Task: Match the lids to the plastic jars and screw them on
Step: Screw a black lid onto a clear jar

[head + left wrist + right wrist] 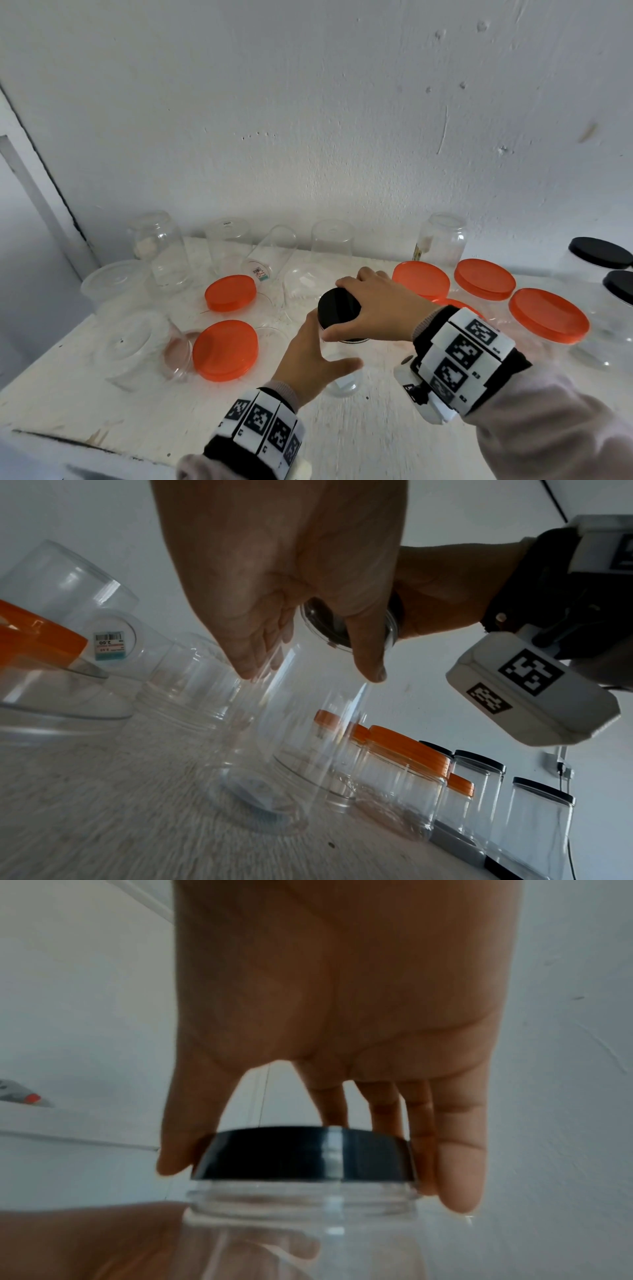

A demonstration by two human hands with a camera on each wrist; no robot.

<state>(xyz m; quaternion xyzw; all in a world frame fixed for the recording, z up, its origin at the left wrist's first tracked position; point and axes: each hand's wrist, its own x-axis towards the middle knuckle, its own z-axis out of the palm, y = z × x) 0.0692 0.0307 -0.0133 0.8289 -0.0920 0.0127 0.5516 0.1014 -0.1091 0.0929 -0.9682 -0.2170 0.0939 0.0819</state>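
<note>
The white bench (359,428) runs along a pale wall, and across its back edge stands a row of clear jars upside down, one (161,250) near the back left corner and another (443,240) further right. At the right edge, capped jars: big orange-lidded ones (548,315) and black-lidded ones (600,253) beyond them. Toward the left side sit two loose orange lids (225,350), the nearer one leaning on a tipped jar, the other (230,293) behind it. A lying jar shows a barcode sticker (261,273) on its base.

Middle of the bench, here's the action: a tall clear jar (294,750) stands upright on the surface. The left hand (313,363) wraps its upper wall, fingers on one side, thumb on the other, curled round the plastic. The right hand (380,308) comes from above, thumb and fingers clamped around the rim of the black lid (338,305). From the right wrist view, that lid sits on the jar's mouth with the screw threads (301,1196) showing bare below its skirt, so not fully down
</note>
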